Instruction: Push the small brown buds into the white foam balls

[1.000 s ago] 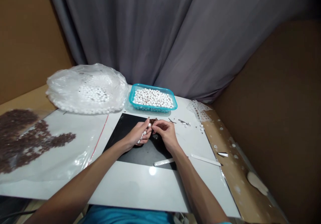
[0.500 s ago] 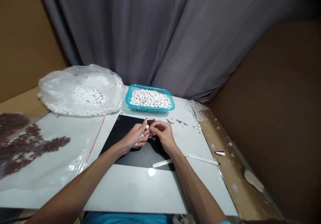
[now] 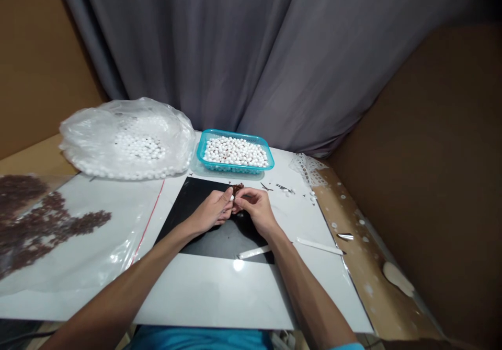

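Gray curtain behind 1 white table; landmark: 1 black mat. Over mat: left hand clamped on 1 visible white bead; right hand just beside it, fingertips pinched, contents: cannot tell. 1 brown cluster at the fingertips. Beyond mat: 1 blue basket of beads, uncounted. White sticks: 2; 1 on mat, 1 right of it.

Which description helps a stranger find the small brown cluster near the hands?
On the white table lies a black sheet. Over it, between the left hand and right hand, shows the brown cluster. Unlike the larger brown heaps, it is outside the flat bag.
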Demonstrator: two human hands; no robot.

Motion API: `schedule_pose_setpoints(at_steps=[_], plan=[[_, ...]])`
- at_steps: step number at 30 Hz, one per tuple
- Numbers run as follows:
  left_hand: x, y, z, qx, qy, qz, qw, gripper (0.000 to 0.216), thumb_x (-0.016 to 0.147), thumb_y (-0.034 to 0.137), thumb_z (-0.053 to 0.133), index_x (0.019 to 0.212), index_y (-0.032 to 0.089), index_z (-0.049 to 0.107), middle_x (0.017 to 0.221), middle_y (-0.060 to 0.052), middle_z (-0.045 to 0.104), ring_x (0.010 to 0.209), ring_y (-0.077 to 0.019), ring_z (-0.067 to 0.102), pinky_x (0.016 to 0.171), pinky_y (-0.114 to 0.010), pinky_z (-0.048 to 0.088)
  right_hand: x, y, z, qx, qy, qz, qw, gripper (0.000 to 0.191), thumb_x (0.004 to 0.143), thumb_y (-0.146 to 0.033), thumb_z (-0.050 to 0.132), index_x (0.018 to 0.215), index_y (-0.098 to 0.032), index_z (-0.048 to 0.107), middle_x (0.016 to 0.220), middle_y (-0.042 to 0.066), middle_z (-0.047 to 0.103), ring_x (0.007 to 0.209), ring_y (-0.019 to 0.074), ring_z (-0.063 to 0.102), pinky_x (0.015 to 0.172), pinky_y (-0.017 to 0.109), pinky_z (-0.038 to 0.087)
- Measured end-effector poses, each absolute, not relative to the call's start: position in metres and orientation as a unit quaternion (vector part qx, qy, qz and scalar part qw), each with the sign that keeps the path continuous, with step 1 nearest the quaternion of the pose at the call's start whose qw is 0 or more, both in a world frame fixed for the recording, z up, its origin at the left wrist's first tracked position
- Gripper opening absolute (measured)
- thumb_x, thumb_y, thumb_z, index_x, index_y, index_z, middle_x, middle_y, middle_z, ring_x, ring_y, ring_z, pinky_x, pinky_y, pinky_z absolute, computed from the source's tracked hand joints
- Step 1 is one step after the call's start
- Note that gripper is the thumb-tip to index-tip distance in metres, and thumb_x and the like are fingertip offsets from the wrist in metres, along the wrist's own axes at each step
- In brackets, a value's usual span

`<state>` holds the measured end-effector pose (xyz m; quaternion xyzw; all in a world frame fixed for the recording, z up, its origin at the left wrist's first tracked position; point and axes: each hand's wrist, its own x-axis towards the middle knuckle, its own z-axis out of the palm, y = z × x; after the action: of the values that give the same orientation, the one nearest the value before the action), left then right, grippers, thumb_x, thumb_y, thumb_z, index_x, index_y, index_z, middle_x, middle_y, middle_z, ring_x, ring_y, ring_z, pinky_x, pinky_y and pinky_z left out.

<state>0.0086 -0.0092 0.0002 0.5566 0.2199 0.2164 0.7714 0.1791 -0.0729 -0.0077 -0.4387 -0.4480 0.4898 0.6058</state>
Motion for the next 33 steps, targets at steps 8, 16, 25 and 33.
schedule_pose_setpoints(at_steps=[8,16,25,33], plan=[[0.0086,-0.0086,-0.0057,0.554,0.225,0.211,0.773,0.062,0.095,0.076,0.051,0.068,0.023,0.036,0.054,0.008,0.031,0.041,-0.005,0.026,0.04,-0.02,0.017,0.175,-0.0733,-0.0104,-0.446,-0.44,0.478,0.615,0.029,0.075,-0.037,0.093,0.087,-0.018,0.075,0.077,0.002,0.075,0.063,0.0179,0.074,0.065,0.029,0.064],[0.0133,-0.0099,-0.005,0.523,0.244,0.235,0.782,0.062,0.093,0.078,0.054,0.068,0.023,0.038,0.052,0.009,0.032,0.04,-0.0053,0.026,0.038,-0.019,0.019,0.1767,-0.0725,-0.0074,-0.447,-0.436,0.482,0.615,0.027,0.076,-0.036,0.093,0.087,-0.018,0.076,0.08,0.003,0.076,0.069,0.0188,0.074,0.07,0.032,0.066],[0.0143,-0.0111,-0.0013,0.514,0.257,0.249,0.779,0.064,0.091,0.079,0.057,0.067,0.023,0.037,0.054,0.007,0.035,0.041,-0.0049,0.028,0.037,-0.018,0.019,0.1756,-0.0739,-0.0043,-0.443,-0.438,0.494,0.607,0.026,0.081,-0.038,0.089,0.091,-0.018,0.076,0.078,0.004,0.077,0.068,0.0194,0.075,0.072,0.033,0.065],[0.013,-0.0108,-0.0043,0.539,0.255,0.245,0.764,0.064,0.091,0.08,0.053,0.068,0.023,0.037,0.056,0.005,0.04,0.042,-0.0055,0.029,0.039,-0.019,0.02,0.1751,-0.0744,-0.0021,-0.446,-0.451,0.492,0.597,0.027,0.079,-0.039,0.091,0.087,-0.018,0.075,0.074,0.002,0.074,0.067,0.0193,0.073,0.072,0.033,0.064]])
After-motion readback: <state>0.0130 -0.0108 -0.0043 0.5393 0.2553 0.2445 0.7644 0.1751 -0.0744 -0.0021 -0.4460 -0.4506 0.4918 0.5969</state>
